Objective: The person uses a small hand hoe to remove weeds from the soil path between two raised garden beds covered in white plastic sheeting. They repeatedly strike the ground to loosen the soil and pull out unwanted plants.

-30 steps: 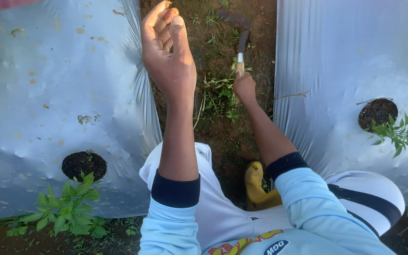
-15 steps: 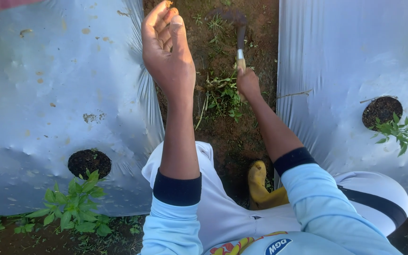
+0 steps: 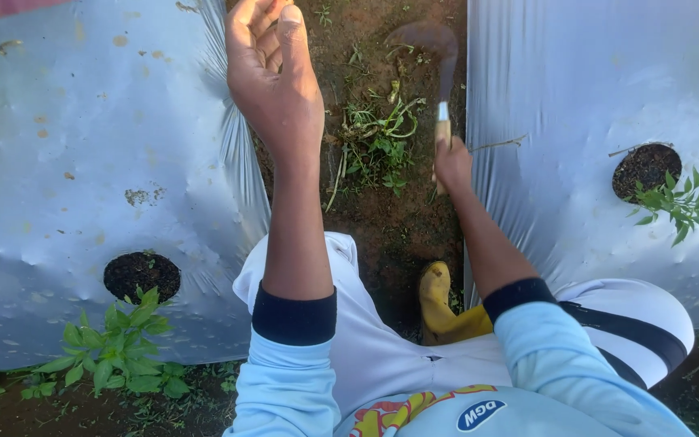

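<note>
Between silver mulch sheets (image 3: 82,146) runs a dirt furrow (image 3: 382,218); the right hand (image 3: 451,162) grips a small hoe (image 3: 438,73) pointing twelve o'clock, weeds (image 3: 375,137) at its nine. The left hand (image 3: 273,73) hangs loosely cupped, empty.

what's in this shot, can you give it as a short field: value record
setting: soil furrow between two beds under silver plastic mulch
right hand: grip closed on the wooden handle of a small hoe, blade over the soil
left hand: raised, fingers curled, holding no tool
weeds: loose green clump lying in the furrow, beside the hoe
seedlings: one by the left planting hole, one by the right
footwear: yellow boot in the furrow
</note>
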